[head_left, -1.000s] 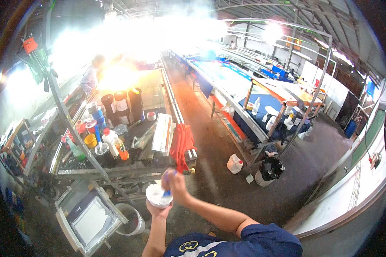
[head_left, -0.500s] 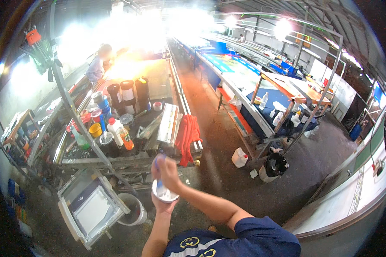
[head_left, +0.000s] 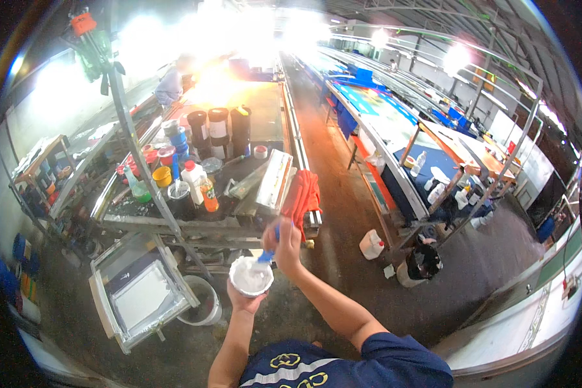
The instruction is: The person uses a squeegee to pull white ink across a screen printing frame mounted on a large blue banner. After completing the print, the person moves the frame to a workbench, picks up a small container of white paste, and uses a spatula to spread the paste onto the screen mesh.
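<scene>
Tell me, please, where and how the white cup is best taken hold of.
Probably grip the white cup by its outer wall just under the rim, from the far left: it is round and open-topped with white paste inside, the left hand cradles it from below, and the right hand holds a blue-handled tool at its far right edge.

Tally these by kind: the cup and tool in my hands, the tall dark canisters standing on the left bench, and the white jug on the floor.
White cup in the left hand: 1
Blue tool in the right hand: 1
Dark canisters on the left bench: 3
White jug on the floor: 1
Total: 6
</scene>
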